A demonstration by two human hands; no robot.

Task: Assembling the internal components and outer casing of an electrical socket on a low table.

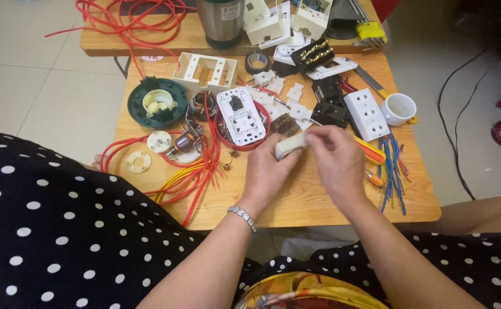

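Note:
My left hand and my right hand meet over the middle of a small wooden table. Both grip a small cream-white plastic electrical part, the left from below and the right from its right end. A bracelet sits on my left wrist. Just behind the hands lies a white switch plate on a red round lid, with a dark brown part next to it.
Red and yellow wires sprawl at the left beside a motor rotor and a dark green round housing. A white multi-socket block, a white cup, coloured wire ends and a screwdriver lie at the right. A second table behind holds more parts.

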